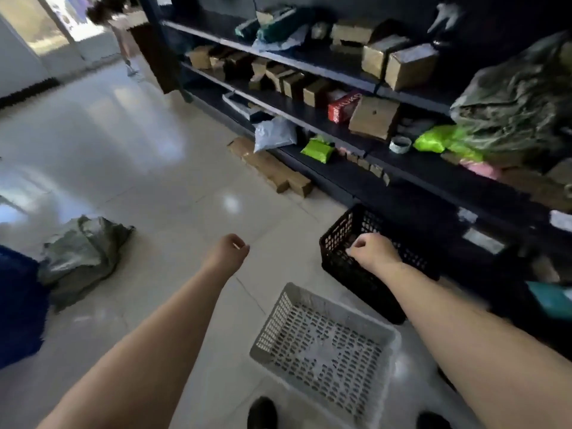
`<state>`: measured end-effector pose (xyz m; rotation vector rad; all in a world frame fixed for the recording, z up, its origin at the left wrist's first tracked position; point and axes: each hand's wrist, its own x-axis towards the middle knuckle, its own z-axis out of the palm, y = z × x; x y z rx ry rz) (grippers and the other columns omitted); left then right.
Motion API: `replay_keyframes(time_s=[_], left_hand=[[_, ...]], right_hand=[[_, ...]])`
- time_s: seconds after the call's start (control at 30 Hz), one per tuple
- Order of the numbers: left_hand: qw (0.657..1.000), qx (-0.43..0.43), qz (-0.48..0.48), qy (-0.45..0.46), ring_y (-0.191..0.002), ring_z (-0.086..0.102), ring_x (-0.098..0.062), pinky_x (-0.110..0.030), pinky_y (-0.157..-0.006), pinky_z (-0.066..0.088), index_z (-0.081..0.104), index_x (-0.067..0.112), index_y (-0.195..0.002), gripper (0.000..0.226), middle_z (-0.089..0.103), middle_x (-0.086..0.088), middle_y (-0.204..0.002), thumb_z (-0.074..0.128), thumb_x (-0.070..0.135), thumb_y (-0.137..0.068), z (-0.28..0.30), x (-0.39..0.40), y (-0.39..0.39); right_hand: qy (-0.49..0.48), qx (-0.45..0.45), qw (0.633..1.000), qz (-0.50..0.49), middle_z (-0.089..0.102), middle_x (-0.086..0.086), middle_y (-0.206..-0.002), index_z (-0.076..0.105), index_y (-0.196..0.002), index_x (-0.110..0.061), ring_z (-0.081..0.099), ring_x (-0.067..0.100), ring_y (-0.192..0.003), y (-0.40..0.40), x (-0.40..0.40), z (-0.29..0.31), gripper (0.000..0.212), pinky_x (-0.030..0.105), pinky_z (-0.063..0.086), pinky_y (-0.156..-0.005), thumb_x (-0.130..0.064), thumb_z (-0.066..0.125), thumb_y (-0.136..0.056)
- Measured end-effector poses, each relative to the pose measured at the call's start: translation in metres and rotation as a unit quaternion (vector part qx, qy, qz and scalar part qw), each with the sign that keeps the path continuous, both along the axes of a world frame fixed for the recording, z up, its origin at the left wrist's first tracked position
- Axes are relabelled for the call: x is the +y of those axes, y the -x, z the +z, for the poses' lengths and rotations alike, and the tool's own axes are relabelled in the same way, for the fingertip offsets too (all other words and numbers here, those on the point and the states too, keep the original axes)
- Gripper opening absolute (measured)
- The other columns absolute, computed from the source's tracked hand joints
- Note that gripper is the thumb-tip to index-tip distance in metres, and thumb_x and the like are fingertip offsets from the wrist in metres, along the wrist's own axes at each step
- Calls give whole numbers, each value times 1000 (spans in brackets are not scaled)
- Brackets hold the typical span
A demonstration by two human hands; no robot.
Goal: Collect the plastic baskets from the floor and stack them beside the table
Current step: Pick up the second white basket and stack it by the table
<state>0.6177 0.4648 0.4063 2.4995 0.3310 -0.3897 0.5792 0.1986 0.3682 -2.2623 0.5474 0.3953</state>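
Note:
A black mesh plastic basket (346, 274) stands on the floor against the foot of the dark shelving. A grey mesh plastic basket (325, 345) lies on the tiles just in front of my feet, to the black one's near left. My right hand (373, 252) is over the near rim of the black basket with its fingers curled; I cannot tell whether they hold the rim. My left hand (229, 249) is stretched out over bare floor to the left, fingers curled, holding nothing.
Dark shelving (309, 116) loaded with cardboard boxes and parcels runs along the right. Boxes (272, 168) lie on the floor at its base. A grey-green sack (83, 255) and something blue (18, 305) sit at the left. A person (123, 35) walks at the far end.

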Motion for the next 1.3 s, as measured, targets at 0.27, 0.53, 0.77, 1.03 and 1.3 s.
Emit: replay_keyframes(time_s=[0.27,0.53,0.77,1.03,1.3], left_hand=[[980,157,-117,-36,-107,60,-36,-35,-88,46,53,-1,-124,41,60,-21,-110,61,17,-88,-152,34,-44],[959,222,-140,-107,-125,47,-41,-44,-104,41,34,2,-142,68,45,-26,-139,65,17,-83,-365,43,-39],[948,222,-144,-179,-127,41,-47,-48,-104,37,21,2,-145,75,36,-25,-144,61,13,-82,-518,45,-24],[975,194,27,-106,-97,57,-43,-51,-90,49,40,-7,-129,66,54,-29,-113,74,11,-74,-597,49,-40],[986,151,49,-47,-67,53,-37,-34,-66,35,62,-13,-87,17,51,-18,-69,69,-4,-74,-499,52,-26]], right_hand=[[26,156,973,-170,55,1,-82,49,-73,-21,53,20,-74,54,37,-134,18,31,41,-63,-29,51,-90],[7,246,918,-310,46,13,-132,37,-135,-11,58,32,-109,118,51,-330,62,42,52,-88,-28,63,-82],[72,239,892,-376,30,12,-145,17,-145,-19,41,34,-126,147,36,-480,84,48,45,-96,-29,69,-79],[5,229,852,-470,47,18,-135,28,-137,-12,57,39,-110,160,1,-558,69,45,55,-82,-20,67,-81],[-15,218,834,-507,56,18,-101,39,-126,3,45,17,-56,195,-4,-482,48,24,33,-46,-8,60,-84]])
